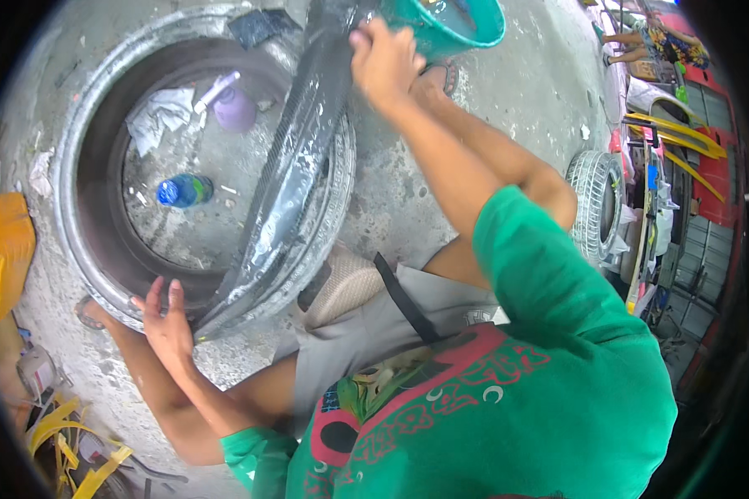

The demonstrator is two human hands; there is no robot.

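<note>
A big tire (83, 150) lies flat on the concrete floor in front of me. A long dark, textured, glossy strip (291, 175) slants across its right side. My right hand (384, 66) has its fingers curled on the strip's upper end. My left hand (168, 320) is open, fingers spread on the tire's near edge beside the strip's lower end. Inside the ring are a blue bottle (183, 190), a purple spray bottle (233, 108) and a white cloth (154, 121). A dark scrap (260, 29) rests on the far edge.
A teal bucket (487, 33) stands at the top, another tire (592, 204) to the right. Yellow plastic parts (4, 254) and scraps (58, 437) lie left. A person (670, 46) is at the upper right, near red-and-gray clutter. My legs flank a tan pad (341, 287).
</note>
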